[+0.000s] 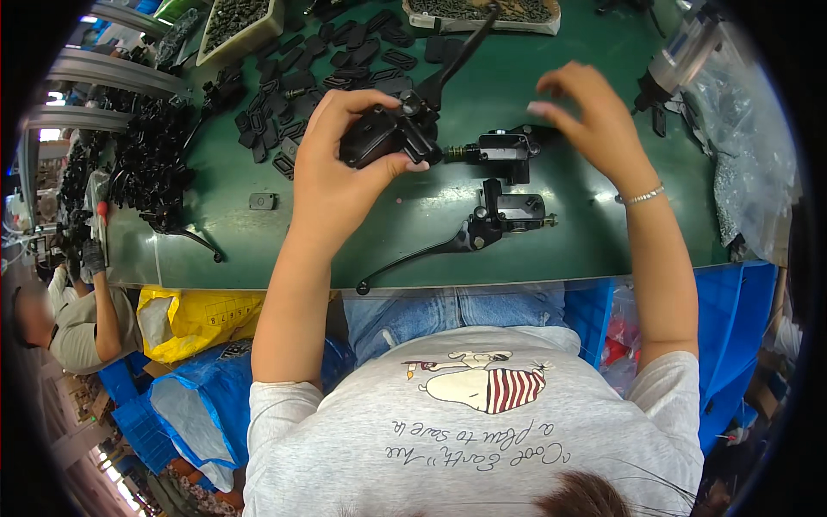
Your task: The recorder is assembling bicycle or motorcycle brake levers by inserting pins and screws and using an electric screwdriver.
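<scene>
My left hand is closed round a black brake lever assembly, thumb below and fingers above its boxy reservoir. The lever of that assembly points up and away to the right. My right hand is over the table to the right, thumb and fingers apart, holding nothing. Between my hands lies a second brake lever assembly with a brass-coloured threaded end; its lever cannot be made out. Nearer to me rests a third brake lever assembly, its long lever reaching left toward the table's front edge.
Loose black covers spread over the far table, one apart at left. Two trays hold small parts. Lever assemblies are heaped left. A cylindrical tool and clear plastic are right. A co-worker sits left.
</scene>
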The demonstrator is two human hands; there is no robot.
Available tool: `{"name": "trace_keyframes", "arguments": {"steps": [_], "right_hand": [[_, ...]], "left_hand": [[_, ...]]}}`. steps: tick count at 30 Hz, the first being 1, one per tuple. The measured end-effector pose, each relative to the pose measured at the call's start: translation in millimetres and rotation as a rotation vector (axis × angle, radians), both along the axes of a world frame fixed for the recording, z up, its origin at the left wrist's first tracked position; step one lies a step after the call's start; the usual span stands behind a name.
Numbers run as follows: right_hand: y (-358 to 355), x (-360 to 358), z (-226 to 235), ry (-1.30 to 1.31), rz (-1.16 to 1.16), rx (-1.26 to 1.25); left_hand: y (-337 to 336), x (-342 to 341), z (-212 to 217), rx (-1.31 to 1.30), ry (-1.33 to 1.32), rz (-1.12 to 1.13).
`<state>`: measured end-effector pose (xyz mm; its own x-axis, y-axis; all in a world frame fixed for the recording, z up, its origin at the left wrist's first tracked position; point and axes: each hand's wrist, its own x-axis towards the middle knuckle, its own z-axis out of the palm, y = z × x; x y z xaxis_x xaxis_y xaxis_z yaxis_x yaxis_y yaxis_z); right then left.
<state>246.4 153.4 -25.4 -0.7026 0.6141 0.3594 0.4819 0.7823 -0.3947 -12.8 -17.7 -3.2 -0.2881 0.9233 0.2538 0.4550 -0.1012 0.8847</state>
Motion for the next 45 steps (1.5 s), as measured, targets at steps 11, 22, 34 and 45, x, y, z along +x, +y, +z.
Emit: {"name": "trace_keyframes", "arguments": {"steps": [11, 22, 34, 45], "right_hand": [[-9, -15, 52, 0.036, 0.168, -0.002], [10, 36, 7, 0.205, -0.410, -0.352], [-3, 64, -18, 0.463, -0.443, -0.433], [-9, 59, -23, 0.346, -0.513, -0.351]], "left_hand": [[54, 16, 18, 0.216, -0.113, -0.319], [59, 47, 1, 0.060, 0.630, -0.414], [108, 25, -2, -0.011, 0.728, -0.052], [146, 53, -28, -0.334, 0.521, 0.080]]}}
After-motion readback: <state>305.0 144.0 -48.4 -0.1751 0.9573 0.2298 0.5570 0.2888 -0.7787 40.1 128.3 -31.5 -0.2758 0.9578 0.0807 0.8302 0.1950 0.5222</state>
